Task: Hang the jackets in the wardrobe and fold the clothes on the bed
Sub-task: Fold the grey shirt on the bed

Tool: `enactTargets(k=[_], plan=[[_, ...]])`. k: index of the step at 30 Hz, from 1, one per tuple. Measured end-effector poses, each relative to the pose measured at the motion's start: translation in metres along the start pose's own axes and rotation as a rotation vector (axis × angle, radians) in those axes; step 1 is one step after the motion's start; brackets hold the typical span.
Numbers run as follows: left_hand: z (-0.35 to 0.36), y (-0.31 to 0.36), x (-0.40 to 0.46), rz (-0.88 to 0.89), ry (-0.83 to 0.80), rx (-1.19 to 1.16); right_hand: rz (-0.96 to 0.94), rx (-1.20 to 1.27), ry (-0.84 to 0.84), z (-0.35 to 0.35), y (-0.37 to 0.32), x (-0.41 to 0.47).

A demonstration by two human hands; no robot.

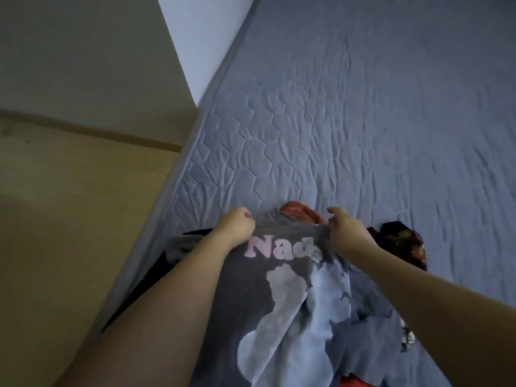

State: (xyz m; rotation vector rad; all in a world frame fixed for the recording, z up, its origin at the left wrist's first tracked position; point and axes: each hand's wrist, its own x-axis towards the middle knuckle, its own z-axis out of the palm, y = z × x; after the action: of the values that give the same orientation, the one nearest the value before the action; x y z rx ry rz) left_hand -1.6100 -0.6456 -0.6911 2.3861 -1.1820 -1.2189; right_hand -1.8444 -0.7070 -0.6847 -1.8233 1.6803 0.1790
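The left hand (236, 227) and right hand (346, 233) each pinched the top edge of the grey T-shirt (279, 297); below both grips it hung over the bed (363, 121), beside other clothes.

A wide bed (349, 121) covered in blue-grey quilted fabric stitched in a hexagon pattern carries the clothes. Near its front edge lies a heap: a dark grey printed T-shirt (279, 289) on top, a red-orange garment (300, 212) just beyond the T-shirt's collar, and a dark patterned garment (405, 241) just right of it. A red scrap (354, 382) shows under its hem.
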Motion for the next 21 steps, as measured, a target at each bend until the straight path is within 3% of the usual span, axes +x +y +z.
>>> enactTargets(k=[3, 7, 11, 16, 18, 21], plan=[[0.046, -0.001, 0.046, -0.019, 0.011, 0.024, 0.027, -0.161, 0.020, 0.021, 0.031, 0.037], [0.077, -0.012, 0.078, -0.050, -0.073, 0.240, 0.067, -0.239, -0.130, 0.024, 0.056, 0.061], [0.074, -0.014, 0.069, 0.132, 0.147, 0.274, -0.005, -0.346, -0.031, 0.018, 0.060, 0.048], [0.046, 0.010, 0.018, 0.251, 0.175, 0.130, 0.022, -0.158, -0.066, -0.006, 0.049, 0.010], [0.029, 0.026, -0.010, 0.303, 0.270, 0.034, -0.011, -0.037, -0.015, -0.025, 0.046, -0.008], [0.010, 0.052, -0.059, 0.452, 0.374, 0.096, 0.014, 0.196, -0.007, -0.059, 0.048, -0.033]])
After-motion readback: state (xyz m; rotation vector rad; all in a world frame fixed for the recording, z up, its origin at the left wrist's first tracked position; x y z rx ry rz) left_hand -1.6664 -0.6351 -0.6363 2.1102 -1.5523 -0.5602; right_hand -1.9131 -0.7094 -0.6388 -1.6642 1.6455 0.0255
